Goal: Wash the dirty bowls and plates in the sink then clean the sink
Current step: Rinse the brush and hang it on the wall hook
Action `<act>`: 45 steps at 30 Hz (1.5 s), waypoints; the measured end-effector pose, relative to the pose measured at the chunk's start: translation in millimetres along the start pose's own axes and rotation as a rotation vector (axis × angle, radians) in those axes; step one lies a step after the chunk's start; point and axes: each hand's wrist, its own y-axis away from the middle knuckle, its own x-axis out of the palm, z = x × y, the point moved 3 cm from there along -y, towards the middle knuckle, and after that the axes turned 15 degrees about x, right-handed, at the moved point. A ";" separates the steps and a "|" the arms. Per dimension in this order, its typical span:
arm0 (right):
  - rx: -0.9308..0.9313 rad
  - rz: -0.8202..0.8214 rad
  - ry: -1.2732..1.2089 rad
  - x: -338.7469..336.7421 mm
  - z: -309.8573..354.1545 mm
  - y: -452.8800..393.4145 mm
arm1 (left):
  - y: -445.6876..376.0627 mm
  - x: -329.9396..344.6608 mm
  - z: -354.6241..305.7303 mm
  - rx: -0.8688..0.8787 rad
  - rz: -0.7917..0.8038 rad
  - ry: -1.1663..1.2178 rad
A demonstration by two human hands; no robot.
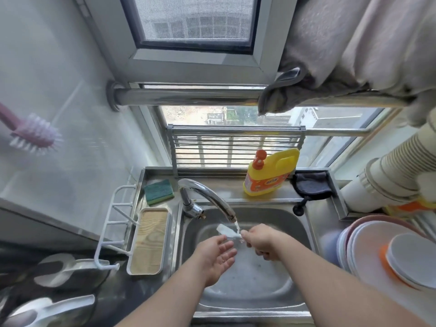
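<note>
Under the faucet (207,199), the right hand (260,240) is pinching a small white scrap (227,231) in the stream; the left hand (218,257) is waiting open, palm up, at seven o'clock. Rinsing should stay over the sink (295,223); washed plates (368,251) are sitting at three o'clock.

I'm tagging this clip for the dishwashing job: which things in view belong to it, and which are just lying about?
In the job:
sink
tap, running
white spoon, pinched by the right hand
left hand, open
stacked plates and bowls
sponge
dish soap bottle

Lying about:
pink brush
dark cloth
white wire rack
paper cups
</note>
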 end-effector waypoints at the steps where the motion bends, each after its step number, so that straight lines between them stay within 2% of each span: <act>1: -0.012 -0.009 0.011 -2.8 -8.6 3.7 | 0.1 3.9 0.9 -0.004 0.015 -0.013; 16: -0.057 -0.204 -0.125 -18.2 -86.5 79.6 | -10.7 19.0 19.7 -0.022 0.124 -0.046; 21: -0.129 -0.319 0.001 -21.2 -89.8 92.6 | -10.4 18.9 17.2 -0.041 0.158 -0.030; 29: -0.171 -0.508 0.409 -17.6 -82.0 97.4 | -9.3 4.6 5.6 -0.051 0.189 0.019; 34: -0.203 -0.608 0.472 -8.7 -76.6 99.0 | -16.5 -3.5 -0.9 -0.032 0.188 0.066; 45: -0.236 -0.620 0.633 -7.7 -31.3 103.1 | -24.5 -24.5 -9.8 -0.003 0.106 0.153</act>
